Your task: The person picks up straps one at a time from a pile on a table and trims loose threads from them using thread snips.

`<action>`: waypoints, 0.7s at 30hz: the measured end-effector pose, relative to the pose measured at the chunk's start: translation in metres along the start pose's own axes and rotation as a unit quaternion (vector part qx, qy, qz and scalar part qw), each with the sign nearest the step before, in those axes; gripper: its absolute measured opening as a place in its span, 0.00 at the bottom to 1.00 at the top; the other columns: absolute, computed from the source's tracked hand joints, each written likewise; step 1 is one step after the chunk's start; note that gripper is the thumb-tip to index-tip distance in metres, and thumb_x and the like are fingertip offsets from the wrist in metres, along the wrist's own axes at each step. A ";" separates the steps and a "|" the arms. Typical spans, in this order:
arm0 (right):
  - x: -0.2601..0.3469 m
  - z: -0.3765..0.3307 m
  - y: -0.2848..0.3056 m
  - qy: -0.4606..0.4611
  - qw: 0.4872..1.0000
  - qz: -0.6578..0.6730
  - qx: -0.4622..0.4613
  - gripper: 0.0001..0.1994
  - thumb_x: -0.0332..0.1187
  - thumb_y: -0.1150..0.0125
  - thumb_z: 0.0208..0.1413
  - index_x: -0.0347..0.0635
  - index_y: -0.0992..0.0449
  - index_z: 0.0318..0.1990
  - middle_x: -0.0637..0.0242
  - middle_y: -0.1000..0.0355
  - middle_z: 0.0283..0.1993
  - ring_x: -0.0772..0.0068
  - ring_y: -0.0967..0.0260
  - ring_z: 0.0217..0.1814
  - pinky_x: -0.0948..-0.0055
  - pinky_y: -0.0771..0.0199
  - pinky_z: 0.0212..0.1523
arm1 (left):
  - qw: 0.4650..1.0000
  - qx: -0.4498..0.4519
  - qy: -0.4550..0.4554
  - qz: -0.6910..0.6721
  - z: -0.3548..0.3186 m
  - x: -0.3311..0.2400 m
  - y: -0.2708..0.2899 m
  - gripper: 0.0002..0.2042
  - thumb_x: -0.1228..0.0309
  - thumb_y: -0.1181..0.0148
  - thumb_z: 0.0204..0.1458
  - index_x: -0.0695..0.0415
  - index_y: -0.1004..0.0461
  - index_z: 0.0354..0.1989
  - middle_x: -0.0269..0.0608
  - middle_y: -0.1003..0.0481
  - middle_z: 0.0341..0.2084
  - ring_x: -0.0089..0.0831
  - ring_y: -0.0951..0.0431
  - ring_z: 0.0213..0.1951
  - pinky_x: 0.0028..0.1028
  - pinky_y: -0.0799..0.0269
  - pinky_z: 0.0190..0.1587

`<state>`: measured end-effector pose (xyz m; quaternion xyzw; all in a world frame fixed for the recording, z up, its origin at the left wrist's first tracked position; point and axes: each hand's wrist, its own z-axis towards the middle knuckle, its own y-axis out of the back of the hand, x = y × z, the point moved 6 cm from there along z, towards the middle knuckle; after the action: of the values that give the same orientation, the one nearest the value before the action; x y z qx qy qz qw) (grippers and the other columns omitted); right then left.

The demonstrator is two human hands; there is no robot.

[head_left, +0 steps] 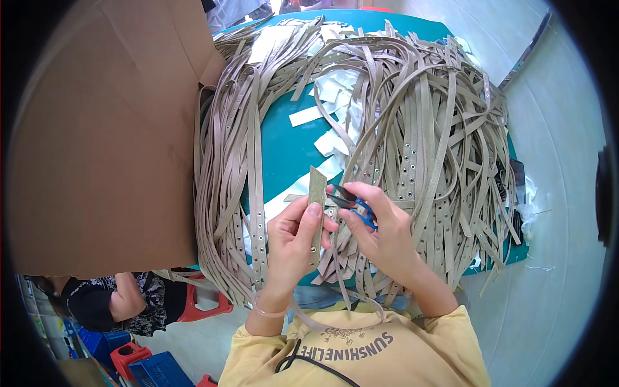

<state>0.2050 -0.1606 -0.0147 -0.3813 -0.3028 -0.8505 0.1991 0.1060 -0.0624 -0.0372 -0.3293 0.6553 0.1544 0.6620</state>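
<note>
My left hand pinches a taupe strap between thumb and fingers, its end pointing up and away from me. A metal eyelet shows lower on that strap. In my right hand are small thread snips with blue handles and dark blades. The blades point left, close beside the strap's edge; whether they touch it I cannot tell. Beyond and to the right of my hands lies a large heap of similar eyelet straps. Another long bundle of straps hangs down on the left.
A green table carries the straps and scattered white strips. On the left stands a tall brown cardboard box. Below it, a person in dark clothes is beside a red stool. Blue crates are at lower left.
</note>
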 end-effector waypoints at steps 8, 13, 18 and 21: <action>0.001 -0.002 0.003 -0.040 0.999 0.028 -0.009 0.16 0.25 0.36 0.46 0.38 0.27 0.45 0.63 0.27 0.33 0.77 0.31 0.30 0.80 0.31 0.30 | 1.000 0.017 0.000 -0.018 -0.003 0.005 -0.001 0.13 0.70 0.53 0.58 0.65 0.29 0.45 0.37 0.27 0.22 0.17 0.33 0.19 0.16 0.36 0.23; 0.001 -0.003 0.004 -0.027 0.999 0.037 -0.016 0.15 0.24 0.37 0.46 0.38 0.26 0.44 0.62 0.27 0.33 0.78 0.31 0.30 0.80 0.32 0.29 | 0.999 0.026 -0.005 -0.027 -0.003 0.005 -0.001 0.13 0.70 0.54 0.59 0.65 0.29 0.45 0.37 0.27 0.22 0.17 0.33 0.19 0.16 0.36 0.23; 0.002 -0.003 0.004 -0.036 0.999 0.041 -0.004 0.13 0.22 0.38 0.47 0.37 0.25 0.43 0.60 0.26 0.34 0.77 0.30 0.31 0.80 0.32 0.30 | 0.999 0.032 -0.004 -0.026 -0.005 0.004 -0.001 0.13 0.70 0.54 0.59 0.65 0.30 0.45 0.37 0.27 0.22 0.17 0.33 0.19 0.16 0.36 0.24; -0.004 -0.006 0.004 -0.011 0.999 0.037 -0.037 0.13 0.24 0.40 0.50 0.37 0.27 0.45 0.65 0.28 0.32 0.81 0.33 0.28 0.82 0.35 0.27 | 0.999 0.036 -0.006 -0.007 -0.005 0.005 -0.001 0.13 0.69 0.55 0.59 0.64 0.30 0.45 0.36 0.27 0.21 0.16 0.34 0.19 0.16 0.37 0.23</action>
<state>0.2070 -0.1674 -0.0194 -0.4088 -0.2592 -0.8487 0.2132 0.1038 -0.0676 -0.0413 -0.3090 0.6541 0.1277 0.6784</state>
